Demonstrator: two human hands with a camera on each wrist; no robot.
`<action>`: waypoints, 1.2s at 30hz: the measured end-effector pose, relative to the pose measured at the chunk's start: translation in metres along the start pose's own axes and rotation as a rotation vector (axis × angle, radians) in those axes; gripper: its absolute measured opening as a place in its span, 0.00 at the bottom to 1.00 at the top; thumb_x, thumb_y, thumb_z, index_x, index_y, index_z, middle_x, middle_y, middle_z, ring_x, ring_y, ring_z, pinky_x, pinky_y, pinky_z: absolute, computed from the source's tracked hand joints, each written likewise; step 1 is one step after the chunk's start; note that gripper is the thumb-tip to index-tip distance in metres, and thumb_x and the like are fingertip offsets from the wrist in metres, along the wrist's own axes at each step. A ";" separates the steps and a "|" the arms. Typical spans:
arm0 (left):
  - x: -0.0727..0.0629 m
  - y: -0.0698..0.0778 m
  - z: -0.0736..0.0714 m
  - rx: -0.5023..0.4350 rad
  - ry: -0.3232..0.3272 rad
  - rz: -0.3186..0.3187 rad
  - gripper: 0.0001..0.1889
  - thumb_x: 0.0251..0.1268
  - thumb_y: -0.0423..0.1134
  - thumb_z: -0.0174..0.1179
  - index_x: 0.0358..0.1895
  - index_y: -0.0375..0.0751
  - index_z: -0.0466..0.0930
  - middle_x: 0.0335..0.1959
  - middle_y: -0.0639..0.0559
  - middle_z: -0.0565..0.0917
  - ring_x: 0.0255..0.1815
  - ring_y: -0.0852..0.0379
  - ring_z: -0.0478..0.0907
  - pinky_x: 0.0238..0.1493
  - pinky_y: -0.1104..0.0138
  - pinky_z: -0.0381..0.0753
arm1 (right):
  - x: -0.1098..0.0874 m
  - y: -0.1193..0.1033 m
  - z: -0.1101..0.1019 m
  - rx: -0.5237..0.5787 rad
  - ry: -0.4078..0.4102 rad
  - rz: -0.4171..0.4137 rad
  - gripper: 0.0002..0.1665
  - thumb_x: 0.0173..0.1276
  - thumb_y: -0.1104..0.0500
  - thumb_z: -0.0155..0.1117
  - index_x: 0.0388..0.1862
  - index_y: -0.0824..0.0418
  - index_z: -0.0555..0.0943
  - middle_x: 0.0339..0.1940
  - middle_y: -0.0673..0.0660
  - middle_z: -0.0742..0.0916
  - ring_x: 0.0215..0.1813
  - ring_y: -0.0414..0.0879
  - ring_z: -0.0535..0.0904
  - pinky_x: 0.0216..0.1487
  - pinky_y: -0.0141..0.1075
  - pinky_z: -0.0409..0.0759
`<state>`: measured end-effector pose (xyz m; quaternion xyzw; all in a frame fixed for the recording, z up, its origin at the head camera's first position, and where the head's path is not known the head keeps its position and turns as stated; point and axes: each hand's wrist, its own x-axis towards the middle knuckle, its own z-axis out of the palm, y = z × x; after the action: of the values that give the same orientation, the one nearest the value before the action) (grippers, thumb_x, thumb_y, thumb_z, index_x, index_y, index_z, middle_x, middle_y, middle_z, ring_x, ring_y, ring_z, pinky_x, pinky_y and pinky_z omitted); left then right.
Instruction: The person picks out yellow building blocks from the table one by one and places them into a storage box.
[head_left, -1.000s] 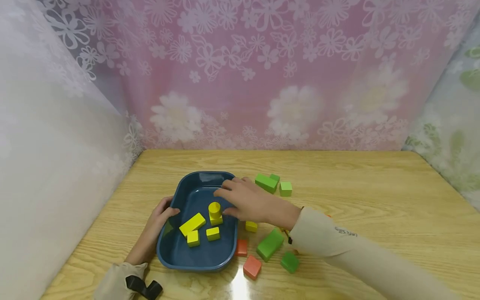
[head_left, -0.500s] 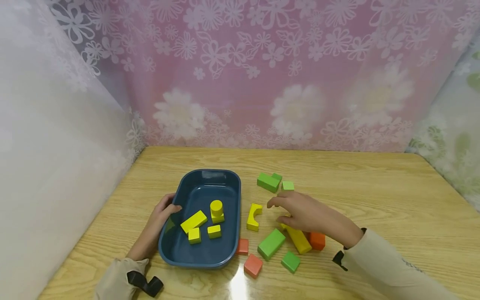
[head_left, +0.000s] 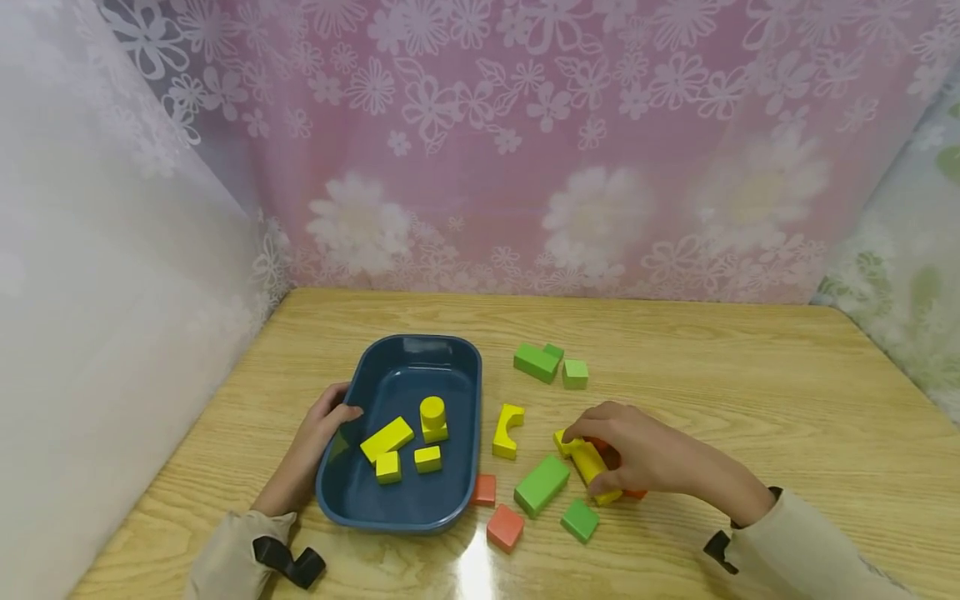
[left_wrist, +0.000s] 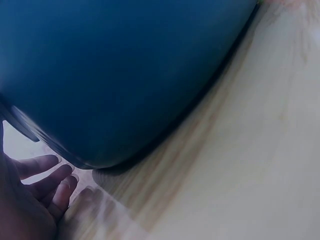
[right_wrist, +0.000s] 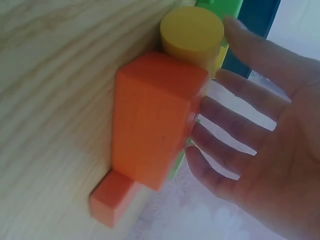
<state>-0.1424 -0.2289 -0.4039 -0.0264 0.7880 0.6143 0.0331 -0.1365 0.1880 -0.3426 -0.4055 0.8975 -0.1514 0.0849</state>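
A deep blue tray stands left of the middle, holding several yellow blocks, among them a yellow cylinder upright on a block. My left hand grips its left rim, thumb over the edge and fingers outside; in the left wrist view those fingers are by the tray wall. Low over the table, my right hand reaches round another yellow cylinder, thumb at its near end. In the right wrist view its fingers are extended beside a large orange-red block; contact is unclear.
A yellow arch block lies right of the tray. Around it are a long green block, a small green one and red blocks. More green blocks lie farther back. A flowered curtain closes off the table's far edge.
My right hand has left the tray, moved right, and come down over the yellow cylinder beside the red block. The left hand stays on the tray rim.
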 end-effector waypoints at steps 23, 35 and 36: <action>0.002 -0.002 0.000 -0.015 -0.009 0.011 0.26 0.67 0.39 0.49 0.67 0.37 0.64 0.63 0.41 0.68 0.58 0.47 0.65 0.61 0.58 0.63 | -0.012 -0.004 0.013 -0.143 0.041 -0.071 0.36 0.48 0.54 0.79 0.58 0.55 0.78 0.52 0.53 0.78 0.57 0.55 0.72 0.54 0.58 0.70; 0.000 -0.003 0.000 -0.016 -0.007 -0.003 0.25 0.68 0.39 0.49 0.67 0.38 0.64 0.63 0.41 0.69 0.57 0.49 0.66 0.59 0.62 0.65 | 0.013 -0.006 0.010 -0.056 0.107 -0.006 0.25 0.64 0.47 0.67 0.55 0.59 0.79 0.48 0.53 0.82 0.47 0.49 0.78 0.47 0.46 0.77; 0.000 -0.002 0.000 -0.015 -0.008 -0.002 0.25 0.68 0.39 0.49 0.67 0.38 0.64 0.63 0.41 0.69 0.56 0.49 0.66 0.58 0.63 0.65 | 0.017 -0.008 0.011 -0.063 0.112 -0.012 0.25 0.64 0.48 0.67 0.56 0.59 0.79 0.48 0.53 0.82 0.47 0.48 0.78 0.47 0.46 0.77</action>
<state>-0.1422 -0.2296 -0.4062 -0.0250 0.7831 0.6204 0.0364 -0.1389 0.1681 -0.3504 -0.4041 0.9027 -0.1461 0.0211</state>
